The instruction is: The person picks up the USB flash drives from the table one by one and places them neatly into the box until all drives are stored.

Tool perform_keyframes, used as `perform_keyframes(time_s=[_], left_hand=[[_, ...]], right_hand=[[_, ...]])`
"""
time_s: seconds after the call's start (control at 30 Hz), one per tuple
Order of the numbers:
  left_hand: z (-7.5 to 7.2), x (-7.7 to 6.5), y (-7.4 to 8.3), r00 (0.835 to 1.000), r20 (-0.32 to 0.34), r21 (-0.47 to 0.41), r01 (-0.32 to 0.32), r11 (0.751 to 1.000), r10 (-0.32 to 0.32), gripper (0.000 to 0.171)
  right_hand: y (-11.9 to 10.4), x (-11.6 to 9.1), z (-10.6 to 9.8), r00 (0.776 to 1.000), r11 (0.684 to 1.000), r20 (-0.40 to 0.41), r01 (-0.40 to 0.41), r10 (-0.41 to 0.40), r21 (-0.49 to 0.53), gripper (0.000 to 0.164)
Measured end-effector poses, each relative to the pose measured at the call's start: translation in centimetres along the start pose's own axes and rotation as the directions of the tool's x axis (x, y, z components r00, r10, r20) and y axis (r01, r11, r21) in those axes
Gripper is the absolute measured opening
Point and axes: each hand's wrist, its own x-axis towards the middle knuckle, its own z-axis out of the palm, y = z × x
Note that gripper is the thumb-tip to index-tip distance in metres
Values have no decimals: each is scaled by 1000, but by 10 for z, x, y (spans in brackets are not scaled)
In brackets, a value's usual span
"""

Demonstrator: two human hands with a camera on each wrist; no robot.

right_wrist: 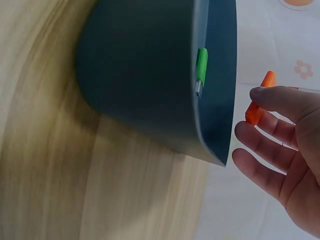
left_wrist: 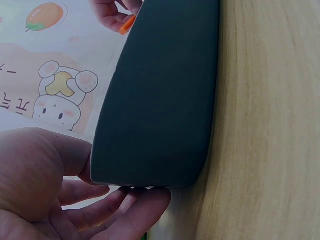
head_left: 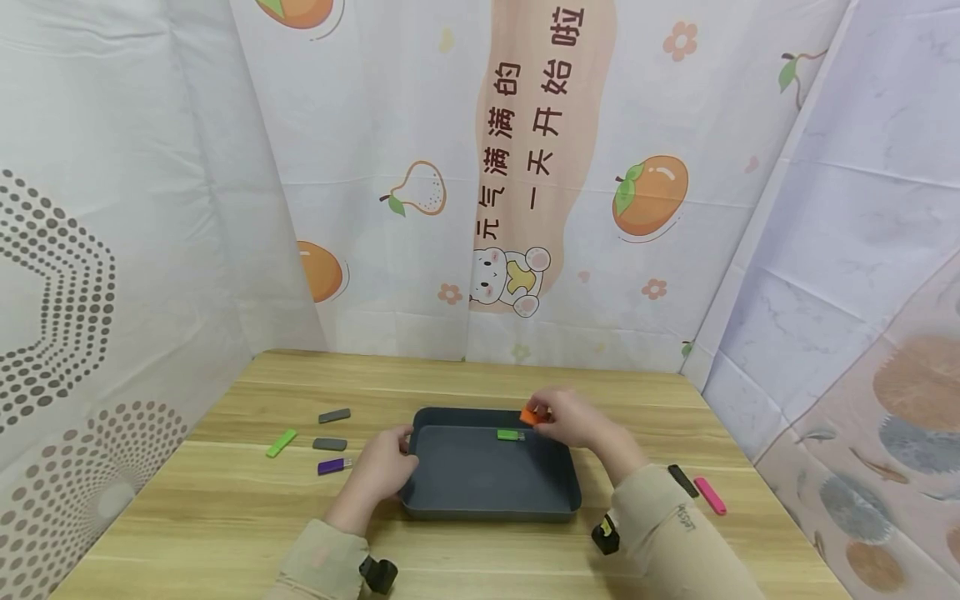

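Note:
A dark grey rectangular tray (head_left: 480,483) sits on the wooden table in front of me. My left hand (head_left: 384,462) grips its left wall, thumb at the rim and fingers along the outside, as the left wrist view shows close up. Between thumb and fingertips my right hand (head_left: 572,417) pinches an orange USB stick (right_wrist: 270,79), held up over the tray's far right part. Inside the tray, toward the back, lies a green USB stick (head_left: 507,435) with its metal plug pointing right.
Left of the tray lie a purple USB stick (head_left: 331,467), a grey stick (head_left: 330,444), another grey stick (head_left: 334,415) and a light green stick (head_left: 282,442). To the right are a black stick (head_left: 683,481) and a pink stick (head_left: 710,495). A printed curtain (head_left: 375,275) hangs behind the table.

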Motion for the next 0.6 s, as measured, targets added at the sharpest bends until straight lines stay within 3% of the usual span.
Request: perform_keyframes(time_s=[0.3,0.6], left_hand=[[-1,0,0,1000,1,-1,2,1000,-2,55],[0,0,0,1000,1,6,-5,1000,5,55]], right_hand=[[-5,4,12,999,999,24,47,-47,6,17],[-10,10,19,997,999,71,32,-34,17,15]])
